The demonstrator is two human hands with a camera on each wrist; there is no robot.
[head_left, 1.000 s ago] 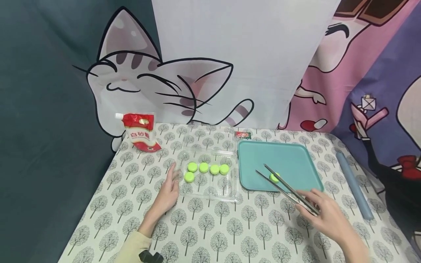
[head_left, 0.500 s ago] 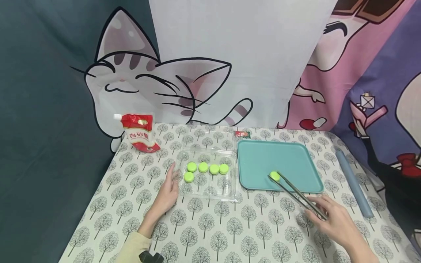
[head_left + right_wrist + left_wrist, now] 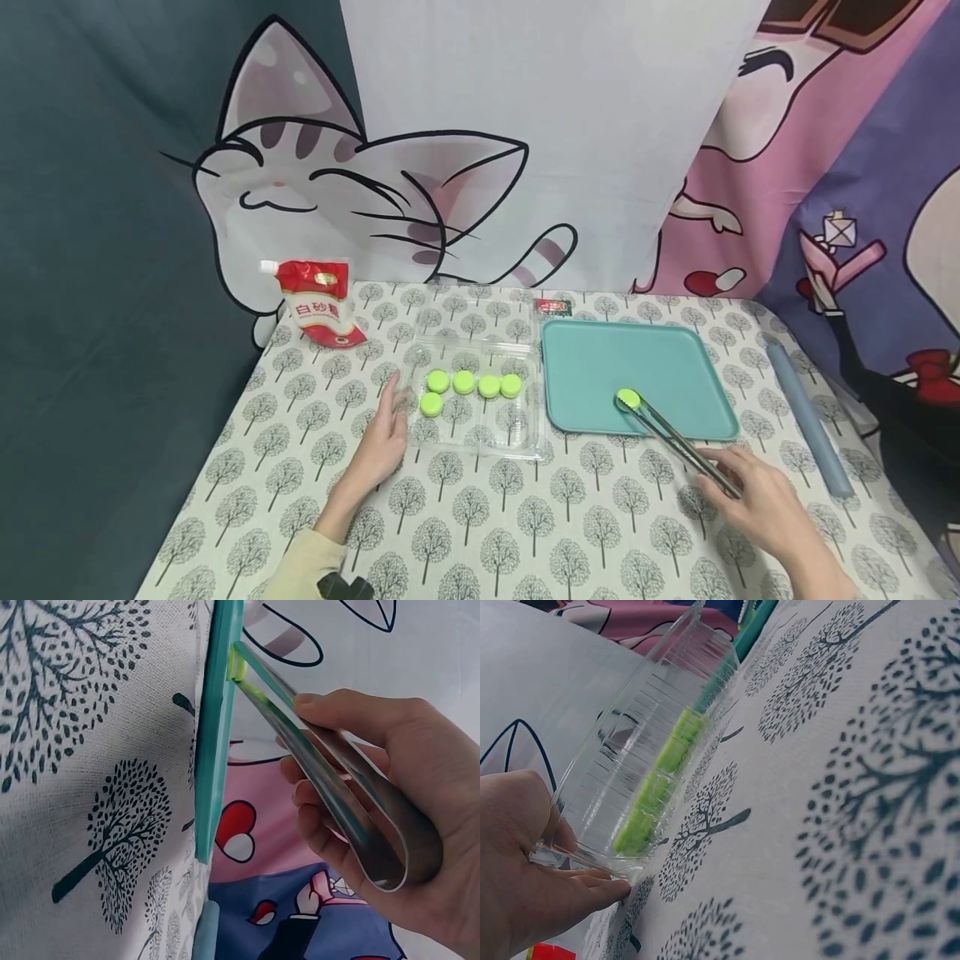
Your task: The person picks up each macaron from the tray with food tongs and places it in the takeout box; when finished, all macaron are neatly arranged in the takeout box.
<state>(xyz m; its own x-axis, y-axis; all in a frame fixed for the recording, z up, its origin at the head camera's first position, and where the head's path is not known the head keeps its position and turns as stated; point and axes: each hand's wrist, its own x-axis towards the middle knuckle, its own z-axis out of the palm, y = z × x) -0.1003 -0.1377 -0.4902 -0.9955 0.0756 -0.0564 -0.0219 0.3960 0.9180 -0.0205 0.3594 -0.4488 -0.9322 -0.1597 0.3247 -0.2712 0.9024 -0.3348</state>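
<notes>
Tongs of long silver metal [image 3: 420, 844] in R hand [image 3: 765, 500], wider apart a sec ago, now pinch the round lime-green disc [image 3: 627, 400] at rectangular teal tray's [image 3: 592, 358] near side; lifted or not, can't tell. Pickup prob. secured. L hand [image 3: 384, 433] grips clear plastic box [image 3: 652, 697] edge, w/ 5 similar discs [image 3: 464, 382] inside.

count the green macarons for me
6. The clear box holds five: four macarons in a row and one in front of the row's left end. The sixth macaron is between the tips of the tongs, at the tray. None look hidden.
</notes>
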